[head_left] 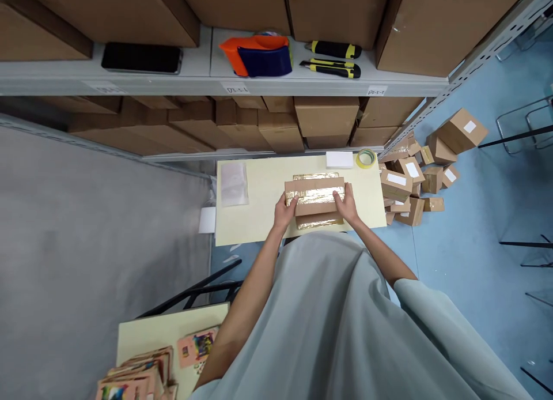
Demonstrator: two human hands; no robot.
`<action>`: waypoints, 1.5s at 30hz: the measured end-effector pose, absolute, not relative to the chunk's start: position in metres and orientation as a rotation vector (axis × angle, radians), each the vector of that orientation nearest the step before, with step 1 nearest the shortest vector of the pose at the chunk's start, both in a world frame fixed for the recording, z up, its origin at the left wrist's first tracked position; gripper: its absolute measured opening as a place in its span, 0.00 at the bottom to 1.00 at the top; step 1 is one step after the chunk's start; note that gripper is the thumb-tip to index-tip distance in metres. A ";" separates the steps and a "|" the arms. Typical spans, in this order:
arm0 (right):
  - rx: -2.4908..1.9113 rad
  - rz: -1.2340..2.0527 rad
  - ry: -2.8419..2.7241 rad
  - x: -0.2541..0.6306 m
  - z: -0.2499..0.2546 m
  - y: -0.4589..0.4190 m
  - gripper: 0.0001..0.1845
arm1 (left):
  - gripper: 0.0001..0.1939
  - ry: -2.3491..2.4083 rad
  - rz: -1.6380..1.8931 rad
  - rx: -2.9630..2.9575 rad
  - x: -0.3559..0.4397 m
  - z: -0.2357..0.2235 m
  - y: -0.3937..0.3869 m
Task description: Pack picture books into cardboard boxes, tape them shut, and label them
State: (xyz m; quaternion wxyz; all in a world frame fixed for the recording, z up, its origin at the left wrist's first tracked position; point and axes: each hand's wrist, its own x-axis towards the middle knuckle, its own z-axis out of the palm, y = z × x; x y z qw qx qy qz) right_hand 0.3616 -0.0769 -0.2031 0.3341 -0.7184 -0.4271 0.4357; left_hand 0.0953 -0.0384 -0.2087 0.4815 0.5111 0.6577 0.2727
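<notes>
Step in hand: the work appears to be at the handling stage of a cardboard box (314, 196) whose upper face already carries a band of shiny tape. The box is at the near side of the worktop (254, 224), directly in front of the person. The left hand (284, 211) grips its left end and the right hand (345, 204) grips its right end, both thumbs on top. Taped cardboard also shows past the near and far edges (whether flaps or a second box, it is not possible to tell).

Next move: any lift or turn would call for even support at both ends, keeping the box level. Any further taping would call for one hand to release and reach the tape roll (365, 165) at the far right corner, beside the white stack (339, 159). The clear plastic sheets (234, 184) lie at the left end, well apart from both hands.
</notes>
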 end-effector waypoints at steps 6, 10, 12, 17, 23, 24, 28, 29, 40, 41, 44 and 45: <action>-1.813 1.231 -1.202 0.370 -0.205 -0.073 0.53 | 0.32 1.572 0.690 1.050 0.096 -0.216 -0.037; -1.934 1.010 -1.386 0.369 -0.194 -0.073 0.52 | 0.40 1.710 0.631 1.332 0.103 -0.202 -0.035; -1.937 0.794 -1.618 0.361 -0.184 -0.072 0.48 | 0.42 1.676 0.607 1.675 0.115 -0.190 -0.039; -1.710 0.643 -2.267 0.346 -0.170 -0.077 0.37 | 0.37 1.292 0.293 2.225 0.140 -0.171 -0.058; -1.762 0.725 -2.119 0.367 -0.177 -0.086 0.38 | 0.38 1.394 0.278 2.153 0.114 -0.181 -0.066; -1.769 0.748 -2.037 0.370 -0.179 -0.087 0.38 | 0.38 1.431 0.313 2.113 0.108 -0.184 -0.066; -1.780 0.850 -1.789 0.367 -0.185 -0.090 0.45 | 0.40 1.480 0.471 1.951 0.098 -0.192 -0.065; -1.796 0.874 -1.725 0.365 -0.187 -0.090 0.48 | 0.41 1.485 0.509 1.906 0.099 -0.194 -0.064; -1.887 1.139 -1.089 0.358 -0.214 -0.061 0.67 | 0.37 1.596 0.684 1.271 0.096 -0.195 -0.026; -1.874 1.158 -1.080 0.359 -0.217 -0.060 0.67 | 0.34 1.572 0.671 1.266 0.095 -0.196 -0.023; -1.856 1.201 -1.067 0.364 -0.219 -0.058 0.65 | 0.32 1.597 0.598 1.253 0.094 -0.200 -0.018; -1.863 1.206 -1.068 0.365 -0.217 -0.058 0.65 | 0.32 1.614 0.585 1.256 0.095 -0.201 -0.017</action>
